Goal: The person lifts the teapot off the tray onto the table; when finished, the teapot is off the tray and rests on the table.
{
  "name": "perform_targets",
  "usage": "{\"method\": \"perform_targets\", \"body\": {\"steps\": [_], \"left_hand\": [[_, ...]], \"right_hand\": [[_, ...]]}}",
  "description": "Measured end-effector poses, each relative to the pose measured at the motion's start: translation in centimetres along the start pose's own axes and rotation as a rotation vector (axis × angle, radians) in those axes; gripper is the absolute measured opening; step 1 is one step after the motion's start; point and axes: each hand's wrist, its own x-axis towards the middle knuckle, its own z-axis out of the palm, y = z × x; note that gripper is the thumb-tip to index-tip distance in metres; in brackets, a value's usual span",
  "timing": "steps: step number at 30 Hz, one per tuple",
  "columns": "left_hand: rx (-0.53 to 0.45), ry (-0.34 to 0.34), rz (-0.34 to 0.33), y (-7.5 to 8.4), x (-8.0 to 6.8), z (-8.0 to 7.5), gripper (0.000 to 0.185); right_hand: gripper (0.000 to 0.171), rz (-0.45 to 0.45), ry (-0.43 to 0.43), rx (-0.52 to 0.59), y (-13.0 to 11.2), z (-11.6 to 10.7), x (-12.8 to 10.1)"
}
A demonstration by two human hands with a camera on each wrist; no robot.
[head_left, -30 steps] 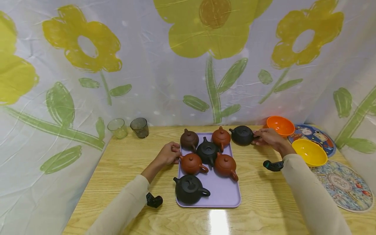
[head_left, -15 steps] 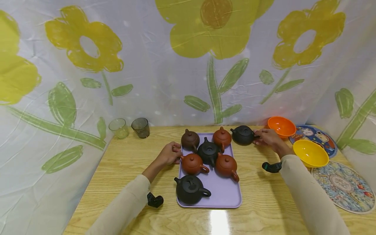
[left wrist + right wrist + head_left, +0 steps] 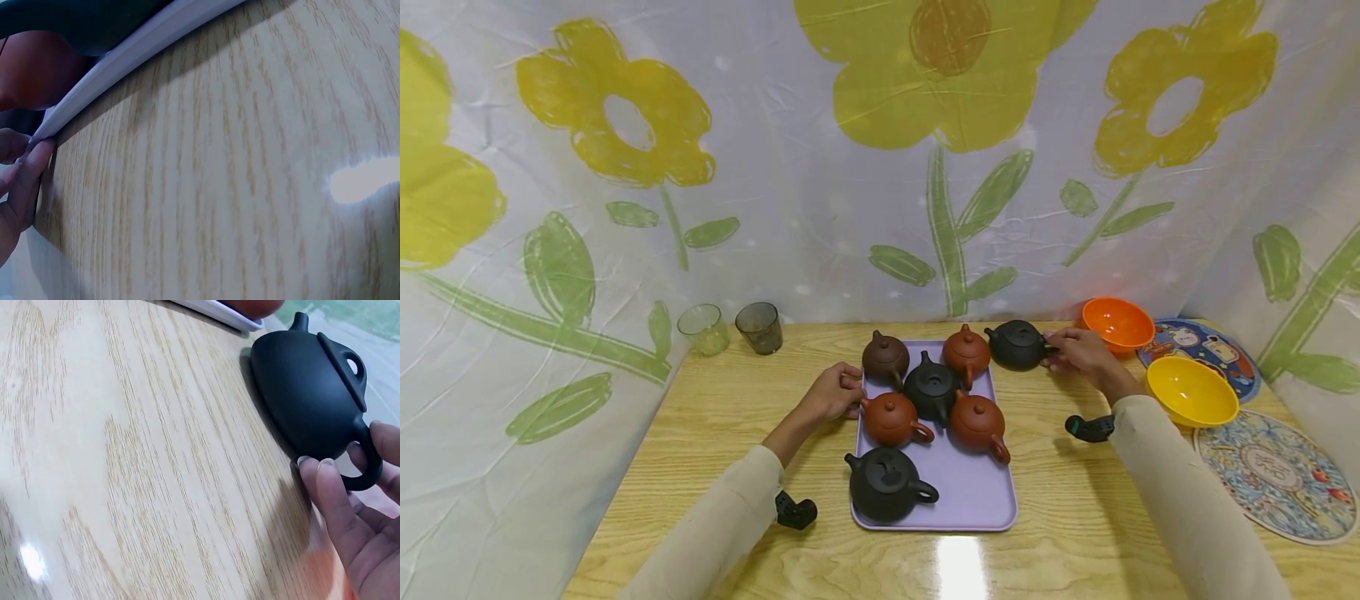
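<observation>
My right hand [image 3: 1078, 350] holds a black teapot [image 3: 1018, 344] by its handle, just right of the tray's far corner. In the right wrist view, thumb and fingers are around the teapot's handle [image 3: 372, 464], and the spout points away toward the tray. At the left edge of the lilac tray [image 3: 966, 500], my left hand [image 3: 833, 393] pinches the rim between thumb and fingers. On the tray stand a dark brown teapot [image 3: 884, 357], several reddish ones such as the teapot [image 3: 977, 423] at right, a black teapot [image 3: 931, 387] in the middle and a larger black teapot [image 3: 883, 483] at the near left.
Two tinted glasses [image 3: 759, 327] stand at the back left. Toward the right are an orange bowl [image 3: 1117, 323], a yellow bowl [image 3: 1192, 392], a blue round mat [image 3: 1232, 354] and a floral round mat [image 3: 1276, 475]. A flower-printed curtain [image 3: 820, 250] hangs behind the wooden table [image 3: 722, 392].
The right hand and its black teapot have shifted very slightly left. The left hand keeps its grip on the tray, and the other teapots stay where they were.
</observation>
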Motion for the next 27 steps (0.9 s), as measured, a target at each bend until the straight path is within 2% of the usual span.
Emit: {"method": "perform_targets", "body": {"steps": [12, 20, 27], "left_hand": [[0.015, -0.024, 0.010, -0.3, 0.2, 0.0, 0.033], [0.019, -0.010, 0.026, -0.5, 0.1, -0.2, 0.033], [0.033, 0.006, 0.038, -0.7, 0.1, 0.0, 0.032]], "right_hand": [[0.052, 0.002, 0.045, 0.003, 0.2, 0.2, -0.3], [0.062, -0.089, 0.124, -0.099, 0.5, 0.3, -1.5], [0.064, -0.176, 0.169, -0.129, -0.4, 0.2, -4.0]]}}
